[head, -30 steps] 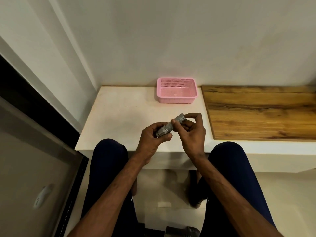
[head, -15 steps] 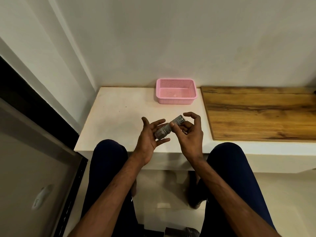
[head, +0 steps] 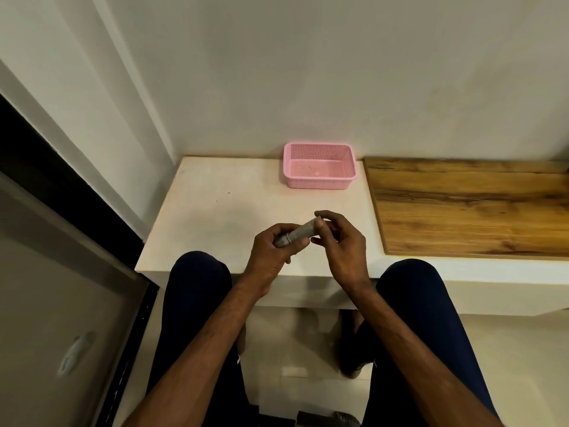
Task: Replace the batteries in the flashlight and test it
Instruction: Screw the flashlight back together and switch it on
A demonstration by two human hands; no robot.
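A small grey metal flashlight (head: 300,233) is held slanted above the near edge of the white table (head: 221,217). My left hand (head: 272,254) is wrapped around its lower end. My right hand (head: 340,245) pinches the upper end between thumb and forefinger, which hide the tip. No loose batteries can be seen.
A pink plastic mesh basket (head: 320,180) stands at the back of the table against the wall; it looks nearly empty. A wooden board (head: 468,208) covers the surface to the right. My knees sit under the table's front edge. A dark door frame runs along the left.
My left fingers, spread open half a second ago, have closed around the flashlight again. The right hand's fingers have shifted on the upper end. The flashlight stays at about the same spot.
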